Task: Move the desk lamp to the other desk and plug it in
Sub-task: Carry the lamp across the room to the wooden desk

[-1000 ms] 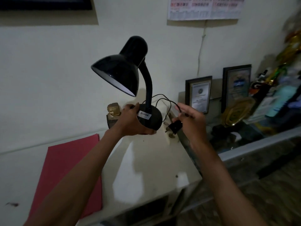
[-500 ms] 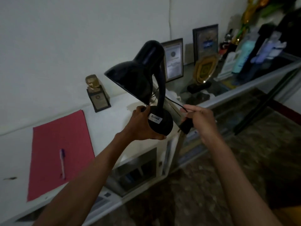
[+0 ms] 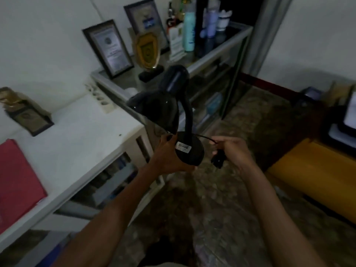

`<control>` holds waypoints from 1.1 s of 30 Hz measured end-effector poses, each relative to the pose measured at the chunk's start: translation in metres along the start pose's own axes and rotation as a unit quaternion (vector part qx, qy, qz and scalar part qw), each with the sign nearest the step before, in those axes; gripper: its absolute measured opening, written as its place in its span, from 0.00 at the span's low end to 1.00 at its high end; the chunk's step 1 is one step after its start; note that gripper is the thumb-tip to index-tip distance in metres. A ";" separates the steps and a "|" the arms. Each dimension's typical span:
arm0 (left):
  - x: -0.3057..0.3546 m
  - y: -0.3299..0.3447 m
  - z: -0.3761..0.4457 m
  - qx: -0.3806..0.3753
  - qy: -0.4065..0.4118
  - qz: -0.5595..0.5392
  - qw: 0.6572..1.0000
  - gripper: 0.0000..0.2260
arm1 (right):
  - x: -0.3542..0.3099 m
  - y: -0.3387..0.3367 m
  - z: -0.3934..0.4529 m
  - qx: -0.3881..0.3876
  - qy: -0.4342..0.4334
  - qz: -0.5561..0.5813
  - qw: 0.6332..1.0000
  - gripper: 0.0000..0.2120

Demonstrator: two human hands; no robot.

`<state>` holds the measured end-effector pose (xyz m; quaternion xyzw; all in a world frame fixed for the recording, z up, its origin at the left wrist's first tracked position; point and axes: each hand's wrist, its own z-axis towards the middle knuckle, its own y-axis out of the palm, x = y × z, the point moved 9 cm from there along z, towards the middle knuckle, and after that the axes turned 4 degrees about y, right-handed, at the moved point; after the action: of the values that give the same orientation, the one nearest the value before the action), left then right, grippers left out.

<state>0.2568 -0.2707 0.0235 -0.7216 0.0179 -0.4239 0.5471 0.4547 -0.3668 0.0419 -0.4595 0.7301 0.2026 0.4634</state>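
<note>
A black desk lamp (image 3: pixel 173 105) with a bent neck and a round base (image 3: pixel 189 151) hangs in the air over the floor, beside the white desk (image 3: pixel 82 139). My left hand (image 3: pixel 169 155) grips the base from the left and below. My right hand (image 3: pixel 233 149) holds the lamp's thin black cord and its black plug (image 3: pixel 217 160), which dangles just right of the base. A white power strip (image 3: pixel 100 97) lies at the back of the white desk against the wall.
A red folder (image 3: pixel 17 182) and a gold trophy (image 3: pixel 23 110) sit on the white desk. A glass cabinet (image 3: pixel 210 56) beyond it bears framed certificates, a plaque and bottles. At the right stand a yellow surface (image 3: pixel 316 176) and dark devices (image 3: pixel 344 120). Patterned floor lies ahead.
The view has swung right and away from the white desk. The lamp, held in both hands, has left the desk top and now hangs over the floor; a yellow surface has come into view.
</note>
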 end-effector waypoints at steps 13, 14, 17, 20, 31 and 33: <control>0.117 0.079 0.120 -0.038 0.138 -0.010 0.990 0.51 | 0.014 -0.149 0.029 0.136 0.016 0.164 0.977 0.13; 0.119 0.080 0.136 -0.036 0.138 -0.010 0.990 0.53 | 0.014 -0.159 0.041 0.151 0.016 0.169 0.974 0.09; 0.126 0.078 0.191 -0.017 0.164 0.000 0.986 0.57 | 0.014 -0.182 0.087 0.170 0.038 0.187 0.967 0.07; 0.139 0.069 0.252 -0.013 0.178 -0.007 0.984 0.58 | 0.012 -0.196 0.133 0.155 0.079 0.277 0.945 0.08; 0.189 0.077 0.472 -0.068 0.183 0.024 0.980 0.58 | -0.070 -0.275 0.287 0.170 0.049 0.352 0.919 0.11; 0.207 0.084 0.510 -0.057 0.210 0.023 0.976 0.55 | -0.088 -0.294 0.320 0.171 0.038 0.356 0.918 0.13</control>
<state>0.7481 -0.0107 0.0566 -0.6457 0.1732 -0.5513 0.4991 0.8771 -0.2386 -0.0001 -0.0909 0.8857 0.2090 0.4045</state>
